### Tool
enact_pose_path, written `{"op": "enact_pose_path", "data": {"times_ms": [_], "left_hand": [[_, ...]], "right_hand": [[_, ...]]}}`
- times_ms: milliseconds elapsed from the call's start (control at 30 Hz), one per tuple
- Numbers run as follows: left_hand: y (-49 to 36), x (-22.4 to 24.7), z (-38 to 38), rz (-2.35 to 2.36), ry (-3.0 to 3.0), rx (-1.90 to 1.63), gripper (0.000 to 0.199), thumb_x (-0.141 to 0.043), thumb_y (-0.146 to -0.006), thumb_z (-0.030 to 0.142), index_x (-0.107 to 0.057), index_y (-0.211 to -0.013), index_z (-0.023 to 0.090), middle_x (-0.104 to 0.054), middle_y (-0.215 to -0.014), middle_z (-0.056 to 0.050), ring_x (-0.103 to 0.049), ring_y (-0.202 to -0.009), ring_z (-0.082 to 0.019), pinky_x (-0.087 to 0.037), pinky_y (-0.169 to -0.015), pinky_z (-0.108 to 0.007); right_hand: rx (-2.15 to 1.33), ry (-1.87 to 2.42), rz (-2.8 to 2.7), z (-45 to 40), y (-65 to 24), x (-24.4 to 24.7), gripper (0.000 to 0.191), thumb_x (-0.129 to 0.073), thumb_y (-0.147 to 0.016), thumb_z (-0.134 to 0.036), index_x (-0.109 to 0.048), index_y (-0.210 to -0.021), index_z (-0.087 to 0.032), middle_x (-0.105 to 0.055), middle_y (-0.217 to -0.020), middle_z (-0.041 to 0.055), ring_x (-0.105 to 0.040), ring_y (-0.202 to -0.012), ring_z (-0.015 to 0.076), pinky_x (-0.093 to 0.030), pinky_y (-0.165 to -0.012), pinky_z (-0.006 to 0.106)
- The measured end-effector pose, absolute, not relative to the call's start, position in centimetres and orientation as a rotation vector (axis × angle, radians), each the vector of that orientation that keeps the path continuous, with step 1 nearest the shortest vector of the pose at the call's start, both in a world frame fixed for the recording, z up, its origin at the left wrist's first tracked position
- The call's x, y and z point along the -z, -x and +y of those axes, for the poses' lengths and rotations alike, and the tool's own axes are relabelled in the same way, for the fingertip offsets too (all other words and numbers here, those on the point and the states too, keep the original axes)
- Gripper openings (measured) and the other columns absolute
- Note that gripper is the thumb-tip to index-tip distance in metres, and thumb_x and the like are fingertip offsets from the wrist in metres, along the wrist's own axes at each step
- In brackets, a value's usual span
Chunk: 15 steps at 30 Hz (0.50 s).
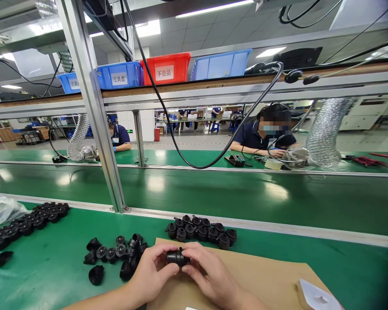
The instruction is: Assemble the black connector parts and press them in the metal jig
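Observation:
A small black cylindrical plastic part [177, 258] is held level between both hands, above a sheet of brown cardboard [261, 275]. My left hand [155, 269] pinches its left end between thumb and fingers. At the other end, my right hand [210, 271] grips it with thumb and fingertips, hiding that end. Just beyond the cardboard stands a cluster of finished-looking black round parts [202, 232] with short side spouts. Left of my left hand lie loose black caps [96, 274] and several black rings with ribbed centres [111, 255].
Many black round parts [29, 224] sit in rows at the left, near a clear plastic bag [1, 211]. A white block [317, 296] rests on the cardboard's right. A metal post [97, 112] rises behind the bench edge. A black cable [181, 153] hangs ahead. Co-workers sit across the green conveyor [194, 185].

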<state>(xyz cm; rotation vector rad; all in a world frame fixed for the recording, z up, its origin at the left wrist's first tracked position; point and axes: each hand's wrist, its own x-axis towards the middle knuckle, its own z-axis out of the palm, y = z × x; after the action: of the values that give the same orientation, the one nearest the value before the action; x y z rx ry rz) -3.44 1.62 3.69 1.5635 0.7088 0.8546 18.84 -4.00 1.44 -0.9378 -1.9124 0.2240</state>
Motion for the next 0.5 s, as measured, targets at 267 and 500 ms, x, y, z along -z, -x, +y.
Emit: {"op": "enact_pose_path", "data": {"times_ms": [267,500], "left_hand": [[3.5,-3.4,1.7,0.698,-1.574,-0.83,0.041,-0.083,-0.081,0.022,-0.078,-0.123,0.023,-0.08,-0.125,-0.011,-0.073,-0.12,-0.033,-0.057,-0.108,-0.045],[4.3,-2.6,1.4,0.861,-1.784,-0.81,0.049,-0.086,-0.075,0.019,-0.081,-0.123,0.027,-0.08,-0.124,-0.013,-0.07,-0.12,-0.037,-0.051,-0.113,-0.054]], "right_hand": [[-0.018,0.932,-2.055,-4.2,-19.4,-1.7,0.038,-0.062,-0.101,-0.017,-0.064,-0.138,-0.025,-0.072,-0.133,0.0144,-0.074,-0.116,0.0263,-0.064,-0.094,0.036],[-0.051,1.142,-2.08,-4.8,-18.7,-2.7,0.019,-0.061,-0.104,-0.034,-0.069,-0.116,-0.022,-0.077,-0.087,0.0067,-0.072,-0.073,0.0239,-0.057,-0.065,0.033]]}}
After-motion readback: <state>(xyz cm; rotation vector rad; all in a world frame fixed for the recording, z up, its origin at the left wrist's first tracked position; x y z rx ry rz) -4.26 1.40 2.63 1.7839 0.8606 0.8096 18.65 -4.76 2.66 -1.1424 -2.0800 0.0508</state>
